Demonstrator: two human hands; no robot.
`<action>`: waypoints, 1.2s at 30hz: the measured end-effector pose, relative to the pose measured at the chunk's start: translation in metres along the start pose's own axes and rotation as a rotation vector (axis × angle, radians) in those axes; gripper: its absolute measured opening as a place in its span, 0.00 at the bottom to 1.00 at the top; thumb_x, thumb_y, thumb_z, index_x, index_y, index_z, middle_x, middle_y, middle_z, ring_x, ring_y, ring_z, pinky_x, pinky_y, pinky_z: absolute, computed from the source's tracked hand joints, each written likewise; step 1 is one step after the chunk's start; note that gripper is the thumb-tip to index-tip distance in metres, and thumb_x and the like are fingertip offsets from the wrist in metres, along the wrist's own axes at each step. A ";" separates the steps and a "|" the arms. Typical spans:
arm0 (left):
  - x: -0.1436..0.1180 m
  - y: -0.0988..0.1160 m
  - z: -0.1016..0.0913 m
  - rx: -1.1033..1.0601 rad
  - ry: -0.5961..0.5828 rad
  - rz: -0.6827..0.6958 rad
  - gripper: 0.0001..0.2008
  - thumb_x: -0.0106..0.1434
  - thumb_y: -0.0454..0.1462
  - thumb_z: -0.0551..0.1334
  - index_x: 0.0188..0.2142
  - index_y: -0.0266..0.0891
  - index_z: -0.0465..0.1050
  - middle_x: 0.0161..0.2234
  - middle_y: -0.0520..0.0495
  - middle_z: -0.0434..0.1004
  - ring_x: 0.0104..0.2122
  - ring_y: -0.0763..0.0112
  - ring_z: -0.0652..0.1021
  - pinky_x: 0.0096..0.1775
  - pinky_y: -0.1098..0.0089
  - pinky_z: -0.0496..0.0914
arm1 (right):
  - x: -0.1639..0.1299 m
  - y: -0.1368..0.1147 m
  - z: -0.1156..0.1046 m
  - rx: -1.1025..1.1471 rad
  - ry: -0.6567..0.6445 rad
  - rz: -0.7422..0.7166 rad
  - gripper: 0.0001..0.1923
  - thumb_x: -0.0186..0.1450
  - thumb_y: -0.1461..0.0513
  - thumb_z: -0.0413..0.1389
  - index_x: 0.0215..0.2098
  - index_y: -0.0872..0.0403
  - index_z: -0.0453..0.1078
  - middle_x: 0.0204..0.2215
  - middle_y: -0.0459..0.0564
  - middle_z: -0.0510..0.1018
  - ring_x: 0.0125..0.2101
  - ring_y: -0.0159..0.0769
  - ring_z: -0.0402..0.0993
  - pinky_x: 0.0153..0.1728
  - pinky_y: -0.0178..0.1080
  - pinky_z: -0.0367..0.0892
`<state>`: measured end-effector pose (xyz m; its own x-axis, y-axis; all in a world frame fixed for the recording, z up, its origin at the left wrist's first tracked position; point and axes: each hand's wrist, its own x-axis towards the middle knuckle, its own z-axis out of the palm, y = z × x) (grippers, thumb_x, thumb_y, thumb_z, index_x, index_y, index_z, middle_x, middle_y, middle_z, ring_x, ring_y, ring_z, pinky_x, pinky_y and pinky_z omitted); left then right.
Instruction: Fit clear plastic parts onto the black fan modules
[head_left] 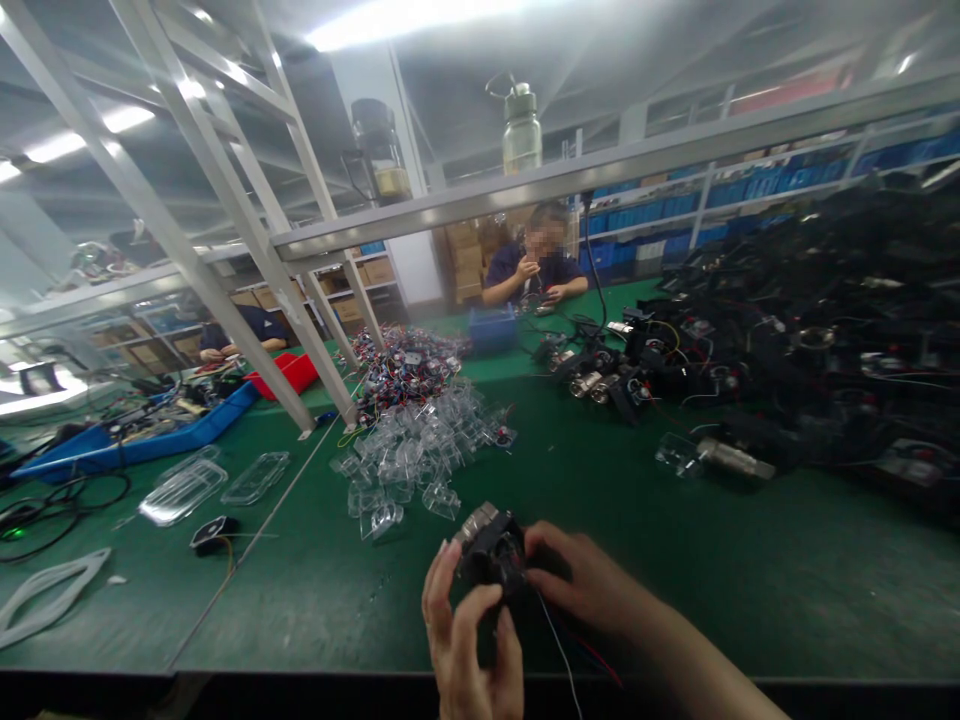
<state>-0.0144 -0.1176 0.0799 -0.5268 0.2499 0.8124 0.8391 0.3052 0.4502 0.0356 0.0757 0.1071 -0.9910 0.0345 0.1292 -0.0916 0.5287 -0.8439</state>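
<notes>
Both my hands hold one black assembly (495,552) just above the green table near its front edge. A silvery metal cylinder shows at its upper left end, and thin white and red wires (555,630) trail from it toward the table edge. My left hand (469,640) grips its left and lower side, fingers bent around it. My right hand (574,575) pinches its right side between thumb and fingers. The finer parts between my fingers are blurred. Just beyond lies a heap of clear plastic pieces (416,445).
Black assemblies with metal cylinders (600,380) pile up on the right. Small wired parts (409,365) are heaped behind the clear pieces. A blue tray (150,430) and red bin (289,375) stand left, past metal posts (277,290). Across the table sits a co-worker (536,265).
</notes>
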 end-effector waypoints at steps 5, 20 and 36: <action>0.002 -0.026 0.007 -0.070 -0.148 -0.200 0.22 0.71 0.38 0.56 0.62 0.39 0.59 0.58 0.36 0.69 0.56 0.58 0.74 0.54 0.57 0.74 | 0.000 0.001 -0.002 -0.020 -0.014 0.009 0.05 0.65 0.61 0.56 0.39 0.49 0.66 0.32 0.40 0.75 0.31 0.33 0.71 0.33 0.34 0.63; -0.002 -0.030 0.003 -0.201 -0.211 -0.116 0.22 0.68 0.48 0.60 0.56 0.41 0.64 0.54 0.37 0.72 0.54 0.55 0.75 0.51 0.54 0.76 | -0.020 0.004 0.010 -0.009 0.009 0.038 0.15 0.71 0.57 0.53 0.56 0.47 0.64 0.51 0.49 0.78 0.49 0.42 0.76 0.50 0.43 0.70; -0.003 -0.024 0.003 -0.328 -0.162 -0.371 0.22 0.64 0.44 0.64 0.54 0.39 0.66 0.49 0.40 0.74 0.48 0.59 0.77 0.50 0.58 0.75 | -0.012 0.004 0.026 0.249 0.051 -0.032 0.34 0.64 0.61 0.58 0.64 0.51 0.50 0.56 0.57 0.71 0.57 0.45 0.69 0.60 0.52 0.62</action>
<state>-0.0334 -0.1233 0.0656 -0.7895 0.3263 0.5198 0.5762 0.1025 0.8108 0.0445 0.0554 0.0884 -0.9817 0.0671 0.1781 -0.1497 0.3055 -0.9404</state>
